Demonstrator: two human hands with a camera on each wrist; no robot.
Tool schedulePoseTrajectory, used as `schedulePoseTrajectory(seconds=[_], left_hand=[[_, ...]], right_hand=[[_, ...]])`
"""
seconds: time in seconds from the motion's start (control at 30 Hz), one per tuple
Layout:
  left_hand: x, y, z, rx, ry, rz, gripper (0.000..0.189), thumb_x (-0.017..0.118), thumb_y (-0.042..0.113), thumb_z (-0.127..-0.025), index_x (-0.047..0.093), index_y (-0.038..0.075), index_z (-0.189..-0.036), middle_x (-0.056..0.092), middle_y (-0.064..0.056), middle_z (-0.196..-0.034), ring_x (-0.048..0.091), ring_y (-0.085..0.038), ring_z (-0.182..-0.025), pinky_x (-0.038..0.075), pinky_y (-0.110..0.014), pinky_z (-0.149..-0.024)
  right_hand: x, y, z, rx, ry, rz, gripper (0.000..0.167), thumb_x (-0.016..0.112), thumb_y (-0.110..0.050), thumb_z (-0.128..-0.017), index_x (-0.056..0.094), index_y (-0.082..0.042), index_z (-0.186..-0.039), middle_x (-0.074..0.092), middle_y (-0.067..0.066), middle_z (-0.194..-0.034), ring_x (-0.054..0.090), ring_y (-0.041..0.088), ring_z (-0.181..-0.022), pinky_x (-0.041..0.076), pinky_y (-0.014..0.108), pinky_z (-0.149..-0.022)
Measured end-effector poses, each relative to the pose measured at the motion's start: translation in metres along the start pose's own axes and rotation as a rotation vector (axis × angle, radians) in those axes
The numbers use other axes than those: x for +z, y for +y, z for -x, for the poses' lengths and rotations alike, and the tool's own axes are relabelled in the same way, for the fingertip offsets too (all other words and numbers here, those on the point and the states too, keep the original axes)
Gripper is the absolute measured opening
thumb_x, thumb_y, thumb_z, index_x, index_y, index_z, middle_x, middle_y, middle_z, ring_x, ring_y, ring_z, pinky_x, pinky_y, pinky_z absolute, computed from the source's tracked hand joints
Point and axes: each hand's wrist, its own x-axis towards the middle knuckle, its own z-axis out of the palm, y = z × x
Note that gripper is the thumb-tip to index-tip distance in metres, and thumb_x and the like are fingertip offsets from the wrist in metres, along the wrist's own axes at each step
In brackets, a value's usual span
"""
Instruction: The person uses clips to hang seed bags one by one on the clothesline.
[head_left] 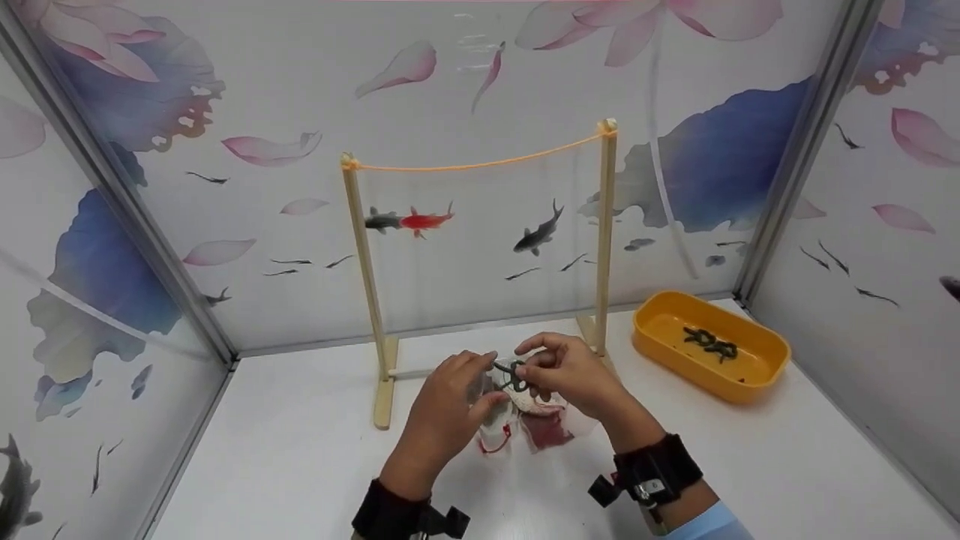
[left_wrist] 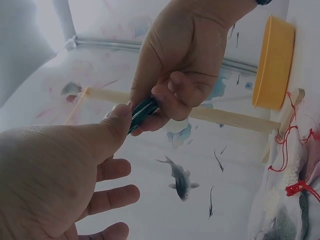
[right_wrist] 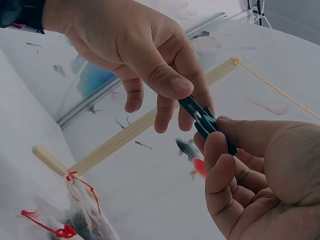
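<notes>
Between both hands, in front of the wooden frame, is a dark green clothes peg (head_left: 514, 375). My right hand (head_left: 574, 371) pinches one end of it between thumb and index finger. The left hand (head_left: 450, 394) has its thumb and index finger on the peg's other end, the remaining fingers apart and loosely bent in the left wrist view. Up close in the right wrist view, the peg (right_wrist: 200, 116) slants between the two thumbs. Below the hands lie small sheer drawstring bags (head_left: 547, 431) with red cords, partly hidden by the hands.
Two wooden posts (head_left: 606, 240) on feet carry a sagging orange cord (head_left: 480, 163) between them. A yellow tub (head_left: 675, 375) at the right holds more dark green pegs (head_left: 709, 343). Printed panels (head_left: 300, 285) enclose the white table (head_left: 285, 450) at the back and sides.
</notes>
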Motion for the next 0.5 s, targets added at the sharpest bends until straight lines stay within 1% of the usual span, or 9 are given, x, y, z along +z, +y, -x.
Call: schedulePoseTrajectory(seconds=[0.07, 0.17, 0.27, 0.33, 0.4, 0.43, 0.5], left_hand=[[0.000, 0.000, 0.000, 0.007, -0.006, -0.006, 0.056, 0.083, 0.040, -0.104, 0.073, 0.010, -0.149, 0.079, -0.005, -0.133, 0.074, -0.024, -0.127, 0.061, -0.050, -0.112], [0.000, -0.001, 0.000, 0.023, 0.001, -0.042, 0.051, 0.081, 0.042, -0.105, 0.075, 0.009, -0.143, 0.079, -0.004, -0.127, 0.075, -0.023, -0.122, 0.061, -0.050, -0.110], [-0.002, -0.004, 0.000, 0.028, 0.029, -0.090, 0.047, 0.079, 0.042, -0.106, 0.077, 0.008, -0.139, 0.079, -0.005, -0.123, 0.075, -0.023, -0.118, 0.063, -0.048, -0.104], [-0.003, -0.006, 0.001, 0.026, 0.055, -0.117, 0.046, 0.078, 0.042, -0.107, 0.077, 0.008, -0.137, 0.080, -0.006, -0.122, 0.076, -0.023, -0.117, 0.064, -0.046, -0.102], [-0.004, -0.010, 0.003, 0.024, 0.086, -0.142, 0.046, 0.079, 0.042, -0.106, 0.078, 0.007, -0.136, 0.081, -0.007, -0.120, 0.077, -0.024, -0.116, 0.065, -0.046, -0.101], [-0.005, -0.011, 0.003, 0.022, 0.104, -0.160, 0.046, 0.079, 0.042, -0.105, 0.079, 0.007, -0.135, 0.081, -0.007, -0.119, 0.077, -0.024, -0.116, 0.066, -0.046, -0.099], [-0.005, -0.014, 0.004, 0.023, 0.148, -0.199, 0.044, 0.080, 0.042, -0.104, 0.081, 0.008, -0.132, 0.083, -0.006, -0.118, 0.078, -0.024, -0.114, 0.066, -0.046, -0.095]], right_hand=[[-0.001, 0.000, 0.001, 0.002, -0.014, 0.001, 0.026, 0.078, -0.007, -0.107, 0.071, 0.000, -0.132, 0.083, 0.008, -0.095, 0.067, 0.011, -0.069, 0.056, 0.023, -0.064], [-0.004, 0.001, 0.000, -0.005, -0.030, 0.022, 0.028, 0.076, -0.012, -0.110, 0.070, 0.003, -0.133, 0.084, 0.010, -0.098, 0.070, 0.012, -0.072, 0.059, 0.023, -0.066], [-0.011, 0.003, 0.000, -0.013, -0.029, 0.103, 0.027, 0.072, -0.016, -0.113, 0.071, 0.003, -0.132, 0.084, 0.015, -0.104, 0.075, 0.016, -0.078, 0.063, 0.026, -0.068], [-0.016, 0.008, 0.000, -0.015, -0.013, 0.226, 0.020, 0.071, -0.013, -0.113, 0.074, 0.000, -0.128, 0.083, 0.017, -0.108, 0.078, 0.021, -0.084, 0.065, 0.030, -0.071], [-0.022, 0.016, 0.001, -0.005, -0.005, 0.422, 0.016, 0.071, -0.004, -0.109, 0.077, -0.002, -0.123, 0.083, 0.020, -0.115, 0.079, 0.028, -0.093, 0.067, 0.037, -0.077], [-0.024, 0.021, 0.002, 0.003, -0.008, 0.532, 0.017, 0.072, 0.001, -0.106, 0.079, -0.002, -0.121, 0.083, 0.018, -0.117, 0.079, 0.031, -0.099, 0.068, 0.041, -0.082], [-0.028, 0.031, 0.004, 0.034, -0.022, 0.753, 0.029, 0.075, 0.012, -0.096, 0.081, -0.004, -0.120, 0.081, 0.018, -0.124, 0.078, 0.036, -0.112, 0.067, 0.050, -0.094]])
